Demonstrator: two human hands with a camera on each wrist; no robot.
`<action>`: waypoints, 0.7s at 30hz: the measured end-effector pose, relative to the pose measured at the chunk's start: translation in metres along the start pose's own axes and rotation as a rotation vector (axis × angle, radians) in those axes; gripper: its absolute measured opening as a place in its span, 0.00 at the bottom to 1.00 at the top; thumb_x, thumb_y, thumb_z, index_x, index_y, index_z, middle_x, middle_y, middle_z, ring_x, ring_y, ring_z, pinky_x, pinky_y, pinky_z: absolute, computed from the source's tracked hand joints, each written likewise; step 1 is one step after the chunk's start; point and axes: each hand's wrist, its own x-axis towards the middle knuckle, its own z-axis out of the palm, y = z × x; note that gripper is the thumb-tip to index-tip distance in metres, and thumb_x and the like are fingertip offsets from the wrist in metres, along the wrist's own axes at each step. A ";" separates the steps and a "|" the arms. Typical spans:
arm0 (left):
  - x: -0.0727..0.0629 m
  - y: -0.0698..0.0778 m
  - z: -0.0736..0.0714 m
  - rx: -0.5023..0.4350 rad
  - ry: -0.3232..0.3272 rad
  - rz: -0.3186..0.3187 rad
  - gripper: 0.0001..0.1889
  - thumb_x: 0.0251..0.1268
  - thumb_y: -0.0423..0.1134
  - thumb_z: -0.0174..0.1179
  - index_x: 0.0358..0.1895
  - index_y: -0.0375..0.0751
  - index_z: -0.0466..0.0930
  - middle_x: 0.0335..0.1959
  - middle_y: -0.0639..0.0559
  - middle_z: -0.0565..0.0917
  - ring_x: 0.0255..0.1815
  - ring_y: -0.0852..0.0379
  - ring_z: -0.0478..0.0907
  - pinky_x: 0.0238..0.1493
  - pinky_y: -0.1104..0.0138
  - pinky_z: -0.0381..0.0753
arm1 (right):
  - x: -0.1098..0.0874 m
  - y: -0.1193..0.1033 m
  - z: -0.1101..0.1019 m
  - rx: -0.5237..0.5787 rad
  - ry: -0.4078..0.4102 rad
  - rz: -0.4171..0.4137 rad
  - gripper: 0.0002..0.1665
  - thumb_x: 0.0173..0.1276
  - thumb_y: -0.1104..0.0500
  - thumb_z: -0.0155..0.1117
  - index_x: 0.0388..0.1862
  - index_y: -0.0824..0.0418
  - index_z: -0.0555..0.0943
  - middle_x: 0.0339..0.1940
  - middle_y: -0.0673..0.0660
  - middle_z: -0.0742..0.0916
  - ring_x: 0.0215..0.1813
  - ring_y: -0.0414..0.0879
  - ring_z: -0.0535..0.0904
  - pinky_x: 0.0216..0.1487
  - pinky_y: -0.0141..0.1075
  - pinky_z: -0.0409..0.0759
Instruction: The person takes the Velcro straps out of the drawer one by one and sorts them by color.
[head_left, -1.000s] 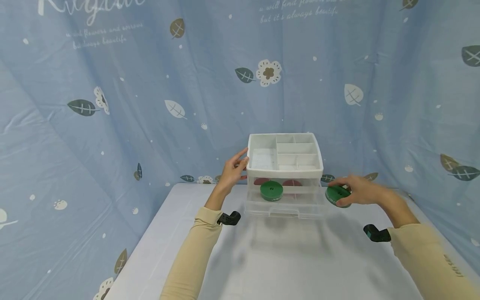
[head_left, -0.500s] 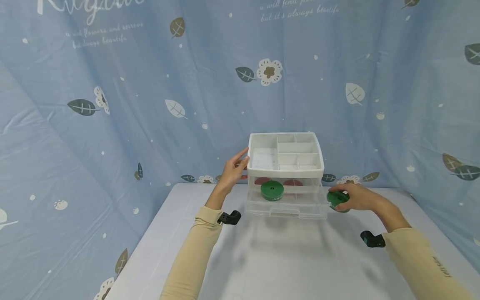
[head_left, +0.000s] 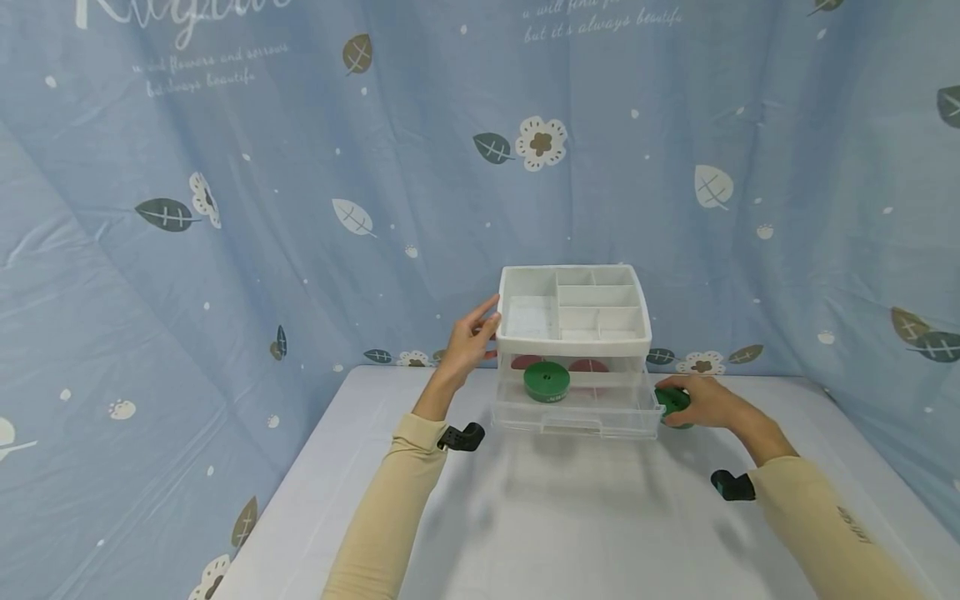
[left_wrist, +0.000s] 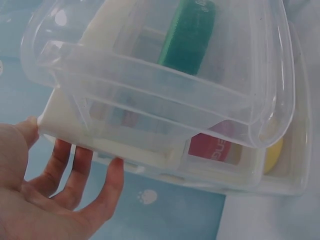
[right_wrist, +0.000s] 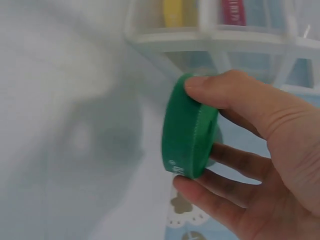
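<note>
My left hand (head_left: 465, 346) rests on the left side of a white drawer organizer (head_left: 573, 346), its fingers spread and slightly bent. In the left wrist view, the thumb touches the white top and the other fingertips lie along the side. My right hand (head_left: 711, 402) pinches a green roll of tape (right_wrist: 182, 125) between thumb and fingers, right beside the front right corner of the clear pulled-out drawer (head_left: 570, 425). Inside that drawer lies another green roll (head_left: 547, 382), flat with its centre hole up. The right wrist view shows the held roll's edge and printed lettering.
Pink rolls (left_wrist: 212, 145) and a yellow roll (left_wrist: 273, 155) show through the clear plastic. A divided tray (head_left: 528, 317) forms the organizer's top. It stands on a white-covered table (head_left: 585, 533), against a blue patterned curtain (head_left: 420, 167).
My right hand has moved left and slightly down with the green roll, up to the drawer's right side. My left hand has kept its place on the organizer.
</note>
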 end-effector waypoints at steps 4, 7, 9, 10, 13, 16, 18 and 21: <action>0.001 -0.001 0.000 0.006 0.001 -0.006 0.25 0.77 0.52 0.48 0.74 0.69 0.61 0.59 0.39 0.77 0.52 0.49 0.78 0.54 0.51 0.85 | 0.005 0.003 0.006 -0.006 0.025 0.043 0.41 0.53 0.53 0.78 0.63 0.71 0.75 0.60 0.74 0.79 0.56 0.65 0.77 0.55 0.63 0.78; 0.001 -0.002 0.000 0.007 0.005 -0.007 0.25 0.77 0.51 0.48 0.74 0.68 0.61 0.60 0.41 0.77 0.52 0.49 0.78 0.54 0.52 0.86 | 0.008 0.005 0.009 -0.018 0.037 0.075 0.42 0.53 0.54 0.78 0.64 0.70 0.74 0.61 0.74 0.78 0.57 0.67 0.75 0.56 0.65 0.77; 0.001 -0.002 0.000 0.008 0.009 -0.006 0.24 0.77 0.51 0.48 0.73 0.69 0.62 0.58 0.42 0.77 0.52 0.49 0.78 0.53 0.53 0.86 | 0.010 0.007 0.012 -0.021 0.040 0.088 0.41 0.54 0.55 0.78 0.64 0.71 0.74 0.62 0.75 0.77 0.58 0.68 0.74 0.58 0.66 0.75; 0.001 -0.002 0.000 0.007 0.010 -0.003 0.24 0.77 0.51 0.48 0.73 0.70 0.62 0.58 0.42 0.77 0.52 0.49 0.79 0.53 0.53 0.86 | 0.011 0.008 0.013 -0.022 0.041 0.091 0.42 0.54 0.55 0.78 0.64 0.71 0.73 0.62 0.75 0.77 0.58 0.68 0.74 0.58 0.67 0.74; 0.000 -0.002 0.000 0.003 0.008 0.001 0.24 0.78 0.50 0.48 0.73 0.71 0.62 0.57 0.42 0.77 0.52 0.48 0.79 0.53 0.53 0.86 | 0.013 0.010 0.015 -0.021 0.045 0.097 0.41 0.54 0.57 0.77 0.64 0.72 0.73 0.62 0.75 0.77 0.59 0.69 0.73 0.59 0.67 0.73; 0.000 -0.002 -0.001 -0.003 0.005 0.003 0.23 0.78 0.51 0.48 0.72 0.72 0.62 0.58 0.42 0.77 0.52 0.48 0.79 0.54 0.52 0.86 | 0.014 0.011 0.019 -0.027 0.057 0.093 0.40 0.53 0.58 0.77 0.63 0.73 0.74 0.61 0.75 0.77 0.59 0.70 0.73 0.59 0.68 0.72; 0.001 -0.002 -0.001 -0.001 0.004 0.003 0.24 0.77 0.51 0.48 0.73 0.72 0.62 0.58 0.42 0.77 0.52 0.49 0.78 0.54 0.52 0.86 | 0.016 0.012 0.021 -0.033 0.063 0.094 0.40 0.53 0.58 0.77 0.62 0.73 0.74 0.61 0.75 0.78 0.59 0.70 0.73 0.60 0.68 0.72; 0.001 -0.002 -0.001 0.001 -0.003 0.001 0.24 0.77 0.52 0.48 0.73 0.71 0.62 0.57 0.40 0.77 0.51 0.50 0.78 0.55 0.51 0.85 | 0.018 0.013 0.024 -0.039 0.063 0.108 0.40 0.53 0.59 0.77 0.62 0.73 0.74 0.61 0.75 0.78 0.61 0.71 0.72 0.61 0.69 0.71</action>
